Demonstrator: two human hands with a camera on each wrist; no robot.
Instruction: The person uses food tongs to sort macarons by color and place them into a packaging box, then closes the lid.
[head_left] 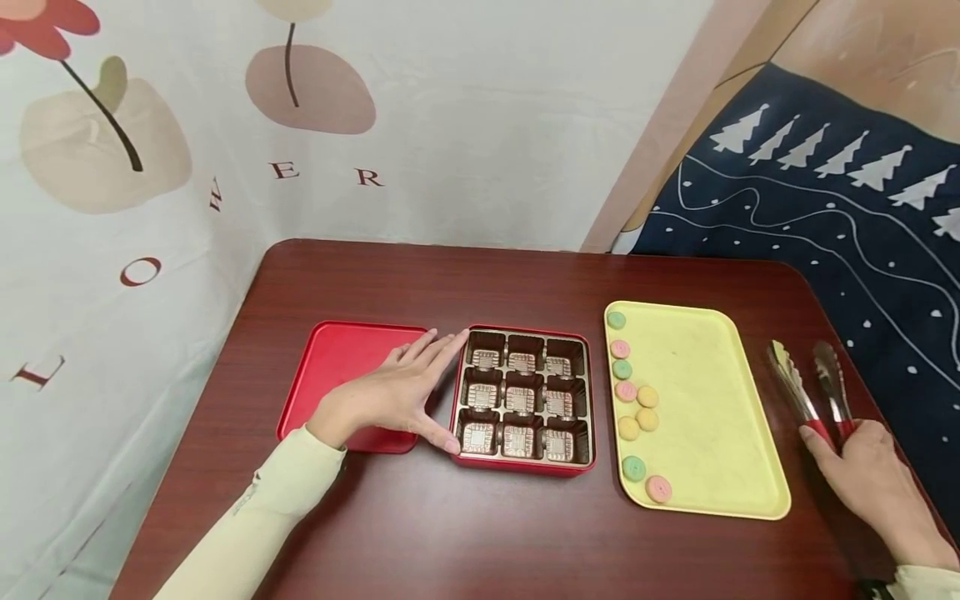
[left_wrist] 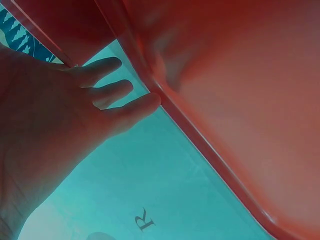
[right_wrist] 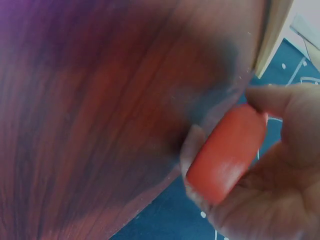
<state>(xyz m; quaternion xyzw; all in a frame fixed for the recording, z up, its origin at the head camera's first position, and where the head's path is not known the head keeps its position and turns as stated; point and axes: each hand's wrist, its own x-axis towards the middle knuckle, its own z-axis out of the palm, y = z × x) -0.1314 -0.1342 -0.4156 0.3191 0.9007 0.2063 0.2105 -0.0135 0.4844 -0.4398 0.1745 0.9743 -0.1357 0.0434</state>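
Observation:
My left hand spreads along the left side of a red box, thumb at the near corner and fingertips at the far one. A dark brown plastic insert divides the box into several square compartments. Partly under that hand lies a flat red lid. At the right, my right hand grips metal tongs by their red handles, with the tong arms apart. One red handle shows between thumb and fingers in the right wrist view.
Between the box and the tongs lies a yellow tray. Small round pieces line its left side: green discs, pink discs and yellow discs. A printed cloth hangs behind the brown table.

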